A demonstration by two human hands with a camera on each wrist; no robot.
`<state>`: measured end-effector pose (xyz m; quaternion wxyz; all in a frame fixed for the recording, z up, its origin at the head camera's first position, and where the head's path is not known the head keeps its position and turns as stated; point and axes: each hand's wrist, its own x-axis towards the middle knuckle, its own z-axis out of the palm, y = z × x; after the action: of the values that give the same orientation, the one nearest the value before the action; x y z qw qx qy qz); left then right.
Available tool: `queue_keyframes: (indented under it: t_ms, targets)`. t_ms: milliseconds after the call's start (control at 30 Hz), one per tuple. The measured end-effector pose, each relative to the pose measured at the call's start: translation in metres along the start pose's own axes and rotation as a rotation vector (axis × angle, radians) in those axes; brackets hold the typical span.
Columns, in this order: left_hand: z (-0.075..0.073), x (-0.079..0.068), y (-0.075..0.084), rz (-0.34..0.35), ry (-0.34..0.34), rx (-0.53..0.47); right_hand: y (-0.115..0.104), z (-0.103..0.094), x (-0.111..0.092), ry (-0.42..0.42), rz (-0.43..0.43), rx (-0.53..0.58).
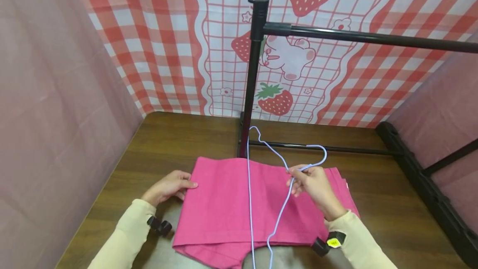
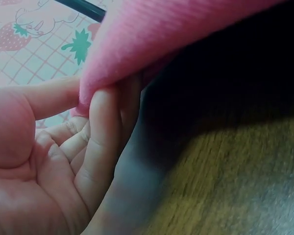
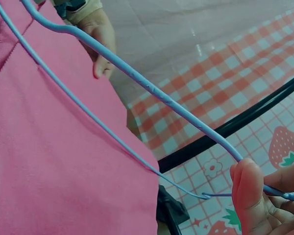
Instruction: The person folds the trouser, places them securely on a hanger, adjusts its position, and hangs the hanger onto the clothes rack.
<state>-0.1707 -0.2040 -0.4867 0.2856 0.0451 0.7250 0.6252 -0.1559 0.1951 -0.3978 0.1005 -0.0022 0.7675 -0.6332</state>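
A pink folded garment (image 1: pixel 220 202) lies across the table, its lower edge showing a curved cut-out. My left hand (image 1: pixel 171 187) pinches the garment's left edge between thumb and fingers; the left wrist view shows the pink cloth (image 2: pixel 137 44) between them. Over the garment, my right hand (image 1: pixel 310 182) grips a light blue wire hanger (image 1: pixel 249 190) near the base of its hook. The hook points right and the hanger's long bar crosses above the cloth. In the right wrist view, thumb and fingers (image 3: pixel 247 191) close round the hanger's neck.
Behind the garment stands a black rack with an upright post (image 1: pixel 254 74), a top rail (image 1: pixel 358 37) and a low crossbar (image 1: pixel 347 149). Its black foot (image 1: pixel 429 182) runs along the right side of the wooden table (image 1: pixel 175 136). A strawberry-print checked curtain (image 1: pixel 157 45) hangs at the back.
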Motion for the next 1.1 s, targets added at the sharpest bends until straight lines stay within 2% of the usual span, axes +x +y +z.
queue_keyframes:
  t_ms: [333,667,900,1100]
  targets:
    - [-0.001,-0.001,0.003,0.003,-0.014,-0.009,0.002,0.007,-0.002,-0.013,-0.034,-0.028]
    - [0.001,-0.003,0.01,0.017,-0.023,-0.059,0.002,0.012,-0.005,0.002,-0.04,-0.08]
    - [0.004,-0.007,0.028,0.057,-0.031,-0.102,-0.001,0.015,-0.008,0.005,-0.05,-0.101]
    - [0.009,-0.012,0.047,0.132,-0.077,-0.142,0.0,0.016,-0.01,0.007,-0.052,-0.12]
